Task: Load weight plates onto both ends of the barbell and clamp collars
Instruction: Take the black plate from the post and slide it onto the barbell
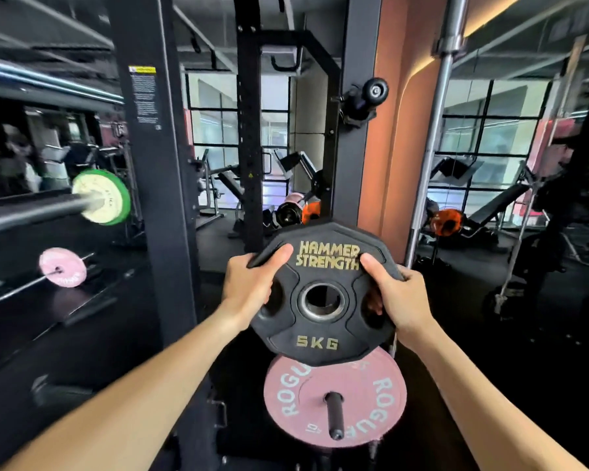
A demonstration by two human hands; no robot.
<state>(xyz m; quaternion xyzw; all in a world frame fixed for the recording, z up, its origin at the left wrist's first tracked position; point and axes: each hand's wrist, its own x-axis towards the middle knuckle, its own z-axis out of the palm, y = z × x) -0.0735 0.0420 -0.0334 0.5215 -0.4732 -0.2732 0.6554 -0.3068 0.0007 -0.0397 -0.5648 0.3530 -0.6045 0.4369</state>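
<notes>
I hold a black 5 kg Hammer Strength plate [323, 331] upright in front of me, its face toward me. My left hand [252, 287] grips its left edge and my right hand [402, 297] grips its right edge, thumbs on the face. At the left, the barbell [31, 210] lies across the rack with a green-rimmed plate [111, 198] on its sleeve. No collar is visible.
A pink Rogue plate [364, 402] sits on a storage peg [334, 416] just below the black plate. The black rack upright [153, 164] stands between me and the barbell. A smaller pink plate [63, 266] shows at lower left. A vertical steel bar [436, 137] leans at the right.
</notes>
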